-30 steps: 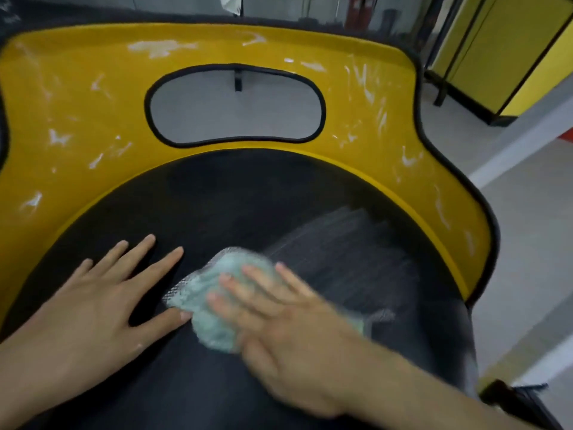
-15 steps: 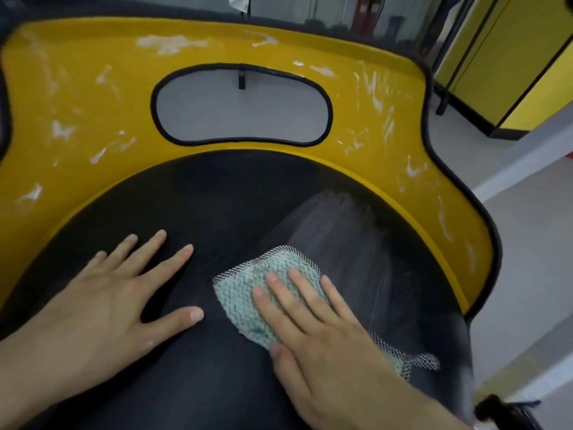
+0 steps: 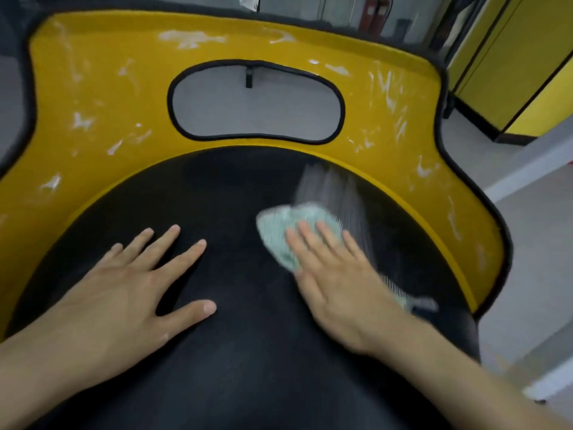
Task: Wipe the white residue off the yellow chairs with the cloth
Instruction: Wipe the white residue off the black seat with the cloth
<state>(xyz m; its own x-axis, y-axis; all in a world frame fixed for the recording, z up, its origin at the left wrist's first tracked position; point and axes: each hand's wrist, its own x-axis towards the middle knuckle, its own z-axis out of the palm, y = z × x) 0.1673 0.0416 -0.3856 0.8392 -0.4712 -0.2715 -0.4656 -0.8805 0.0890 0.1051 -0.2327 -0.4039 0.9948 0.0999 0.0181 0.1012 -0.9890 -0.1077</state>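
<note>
Head view, cloth (image 3: 279,234): pale green, flat on black seat (image 3: 248,352), right of centre, blurred.
Right hand (image 3: 338,283): fingers straight and together, pressing cloth down.
Left hand (image 3: 124,293): fingers spread, flat on seat, apart from cloth.
Yellow chair back (image 3: 387,125): white residue (image 3: 189,38) smeared across it.

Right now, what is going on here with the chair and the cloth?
A person is wiping a chair. The right hand presses a pale green cloth flat on the black seat, beside a greyish streak. The left hand lies flat on the seat with its fingers spread and holds nothing. The yellow back carries many white smears, so that part is not yet cleaned.
</note>
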